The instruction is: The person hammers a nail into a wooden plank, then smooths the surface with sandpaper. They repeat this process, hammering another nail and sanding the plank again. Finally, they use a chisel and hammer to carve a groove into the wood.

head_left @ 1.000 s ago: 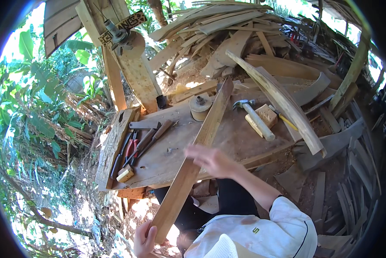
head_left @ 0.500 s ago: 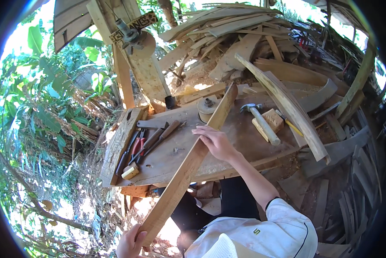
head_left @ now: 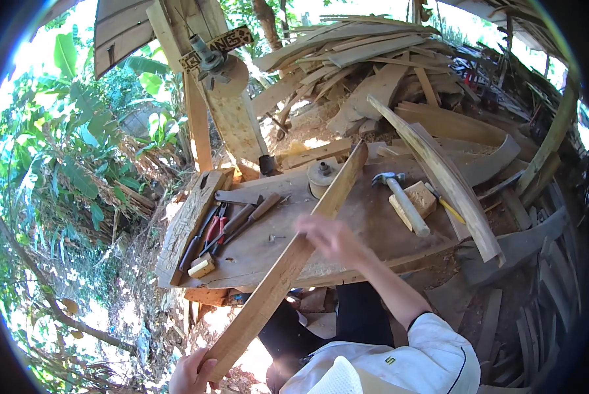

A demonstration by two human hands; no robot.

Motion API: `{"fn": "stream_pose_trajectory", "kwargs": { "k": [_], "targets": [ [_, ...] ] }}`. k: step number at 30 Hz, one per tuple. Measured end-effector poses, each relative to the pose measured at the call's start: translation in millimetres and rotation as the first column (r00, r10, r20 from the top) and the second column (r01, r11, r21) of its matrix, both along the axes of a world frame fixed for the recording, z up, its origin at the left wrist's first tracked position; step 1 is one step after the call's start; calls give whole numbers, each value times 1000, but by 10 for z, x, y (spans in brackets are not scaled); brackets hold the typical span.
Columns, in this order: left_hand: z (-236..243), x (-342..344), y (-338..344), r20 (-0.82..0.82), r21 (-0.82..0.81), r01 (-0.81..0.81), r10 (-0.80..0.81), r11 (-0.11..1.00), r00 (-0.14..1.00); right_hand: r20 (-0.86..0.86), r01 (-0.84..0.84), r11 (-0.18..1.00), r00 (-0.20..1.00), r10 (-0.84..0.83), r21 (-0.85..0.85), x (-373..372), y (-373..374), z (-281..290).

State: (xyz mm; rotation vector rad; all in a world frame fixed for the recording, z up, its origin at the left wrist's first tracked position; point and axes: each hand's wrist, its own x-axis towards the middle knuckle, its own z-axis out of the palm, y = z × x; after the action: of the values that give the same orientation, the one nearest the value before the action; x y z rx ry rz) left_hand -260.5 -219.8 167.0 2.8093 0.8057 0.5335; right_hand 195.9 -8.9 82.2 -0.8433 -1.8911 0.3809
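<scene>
Since a second ago, the lower end of the long board (head_left: 261,305) has swung to the left, while its narrow upper end stays over much the same part of the desk (head_left: 275,257). The left grip (head_left: 189,373) pinches the board's lower end, thumb across the upper face and fingers curled beneath. The right grip (head_left: 337,241) is blurred; its fingers reach out straight across the board's middle instead of curling around it, and whether they touch cannot be told. The board slants across the desk's near edge, its top end beside a round pale drum (head_left: 318,189). To the left, wooden-handled tools (head_left: 265,207) and red-handled pliers (head_left: 216,230) lie together, with a small wood block (head_left: 201,267) near the front and a thick slab (head_left: 193,223) along that end. To the right, a claw hammer (head_left: 409,210) lies against a larger block (head_left: 422,198), just beside a yellow tool (head_left: 448,206) and a long pale timber (head_left: 449,174). Below are dark trousers (head_left: 363,315) and a white shirt (head_left: 399,361). Farther out rise a wooden post (head_left: 230,125), stacked planks (head_left: 360,49) and green plants (head_left: 78,144).
</scene>
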Motion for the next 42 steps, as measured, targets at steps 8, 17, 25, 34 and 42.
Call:
{"fn": "stream_pose_trajectory", "kwargs": {
  "k": [8, 17, 25, 34, 42],
  "targets": [
    [245, 103, -294, 53, 50, -112, 109, 993, 993, -10, 47, 996, 999, -47, 78, -74, -110, 144],
    [510, -252, -544, -22, 70, -117, 119, 991, 993, -65, 93, 996, 994, -93, 3, 6, -37, 149],
    [262, -218, -744, 226, -494, -587, 747, 641, 626, -58, -42, 998, 997, 45, 48, -94, -37, -30],
    [-556, -270, -676, 623, 65, -657, 484, 751, 614, 4, -120, 992, 993, 120, -41, -21, -251, -125],
    [-634, -86, -648, 658, -104, -721, 591, 686, 467, 12, 61, 997, 998, -61, -40, 37, -257, -102]
  ]
}}
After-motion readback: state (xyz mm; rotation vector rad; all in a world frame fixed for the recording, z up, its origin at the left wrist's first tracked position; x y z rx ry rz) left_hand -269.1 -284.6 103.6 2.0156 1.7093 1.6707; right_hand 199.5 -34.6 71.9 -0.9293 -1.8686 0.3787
